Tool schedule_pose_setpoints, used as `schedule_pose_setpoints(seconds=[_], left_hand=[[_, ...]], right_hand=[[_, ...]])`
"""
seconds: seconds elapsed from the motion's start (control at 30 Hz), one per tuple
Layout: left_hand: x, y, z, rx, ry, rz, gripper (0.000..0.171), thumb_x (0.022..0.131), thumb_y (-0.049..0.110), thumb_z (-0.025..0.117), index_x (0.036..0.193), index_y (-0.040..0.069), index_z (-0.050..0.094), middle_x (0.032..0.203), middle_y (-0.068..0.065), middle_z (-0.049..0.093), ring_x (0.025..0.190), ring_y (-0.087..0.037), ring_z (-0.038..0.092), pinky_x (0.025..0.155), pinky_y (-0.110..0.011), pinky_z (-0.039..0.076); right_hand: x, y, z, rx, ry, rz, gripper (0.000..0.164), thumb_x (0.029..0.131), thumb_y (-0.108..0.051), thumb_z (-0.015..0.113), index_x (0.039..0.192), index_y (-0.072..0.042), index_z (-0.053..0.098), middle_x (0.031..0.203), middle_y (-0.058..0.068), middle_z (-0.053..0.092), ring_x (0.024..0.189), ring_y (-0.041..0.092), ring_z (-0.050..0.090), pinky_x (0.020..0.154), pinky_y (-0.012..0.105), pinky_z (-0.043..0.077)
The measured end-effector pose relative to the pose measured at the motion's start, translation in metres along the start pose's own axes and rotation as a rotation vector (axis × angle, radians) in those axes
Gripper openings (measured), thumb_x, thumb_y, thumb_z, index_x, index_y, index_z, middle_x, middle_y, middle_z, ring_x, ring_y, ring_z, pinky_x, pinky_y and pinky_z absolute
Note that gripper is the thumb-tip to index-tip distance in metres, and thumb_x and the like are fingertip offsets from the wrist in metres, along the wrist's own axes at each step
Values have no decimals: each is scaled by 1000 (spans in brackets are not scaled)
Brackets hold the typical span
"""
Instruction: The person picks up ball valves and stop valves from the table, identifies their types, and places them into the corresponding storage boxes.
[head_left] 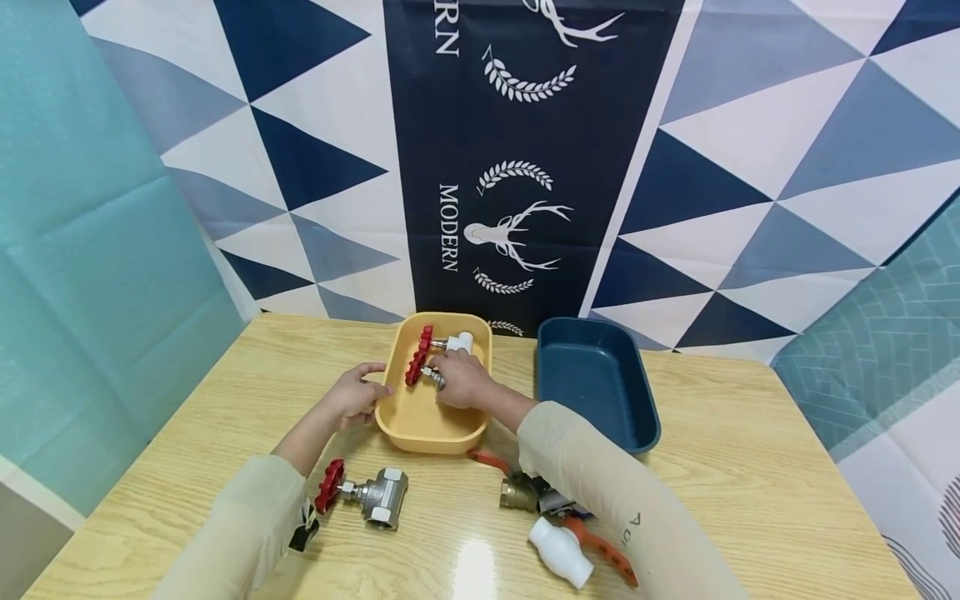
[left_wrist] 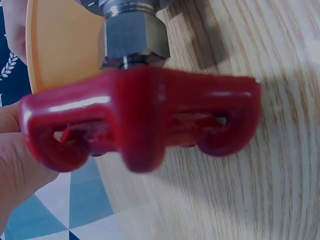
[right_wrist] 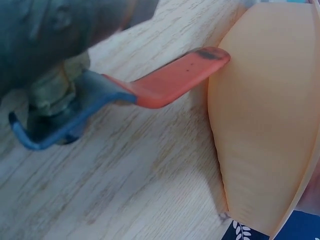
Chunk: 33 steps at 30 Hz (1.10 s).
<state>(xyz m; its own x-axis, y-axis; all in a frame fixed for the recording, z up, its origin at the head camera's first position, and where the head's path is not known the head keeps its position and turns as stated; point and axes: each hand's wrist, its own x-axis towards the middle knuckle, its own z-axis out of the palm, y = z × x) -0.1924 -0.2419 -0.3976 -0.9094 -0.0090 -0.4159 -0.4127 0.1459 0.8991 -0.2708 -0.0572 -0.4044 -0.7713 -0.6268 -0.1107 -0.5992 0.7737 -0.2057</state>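
Note:
My left hand [head_left: 357,395] is at the left rim of the yellow tray [head_left: 431,443], thumb over the edge and inside it. My right hand [head_left: 462,379] reaches into the tray and grips a metal gate valve [head_left: 432,377] with a red handwheel; the fingers partly cover its body. Just behind it lies a white-bodied valve [head_left: 460,342], also with a red handwheel. Below my left hand, a larger steel gate valve [head_left: 382,497] lies on the table; its red handwheel [left_wrist: 140,115] fills the left wrist view.
A dark blue tray [head_left: 600,375] stands right of the yellow one. Near my right forearm lie a brass ball valve [head_left: 517,495] with an orange-red lever [right_wrist: 175,77], a white plastic ball valve [head_left: 561,553] with an orange handle, and another metal valve partly hidden by the sleeve.

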Motion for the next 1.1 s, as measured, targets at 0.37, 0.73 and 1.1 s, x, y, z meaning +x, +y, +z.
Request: schedule_pose_setpoints(seconds=[0.37,0.73,1.1], left_hand=[[1,0,-1,-13,-12,7,60,92,3,50,146,6,24,74,-2,48,48,-6,34,54,-24,40],[0,-1,-1,-8,-28,17,59,93,2,48,146,6,22,65,1,45,46,-5,30,53,-23,37],[1,-1,-2,4,-24,27,60,93,4,49,147,7,22,78,-4,57,48,-6,34,53,-24,36]], right_hand=[[-2,-3,-1,-148,15,-20,53,76,-12,65,128,-16,55,124,6,54,109,24,45,91,41,40],[-4,0,-2,-145,28,-10,51,76,-16,67,126,-19,57,121,6,55,107,23,45,88,38,39],[-6,6,-6,-93,75,-5,49,78,-30,70,125,-16,59,118,7,55,109,25,46,90,42,41]])
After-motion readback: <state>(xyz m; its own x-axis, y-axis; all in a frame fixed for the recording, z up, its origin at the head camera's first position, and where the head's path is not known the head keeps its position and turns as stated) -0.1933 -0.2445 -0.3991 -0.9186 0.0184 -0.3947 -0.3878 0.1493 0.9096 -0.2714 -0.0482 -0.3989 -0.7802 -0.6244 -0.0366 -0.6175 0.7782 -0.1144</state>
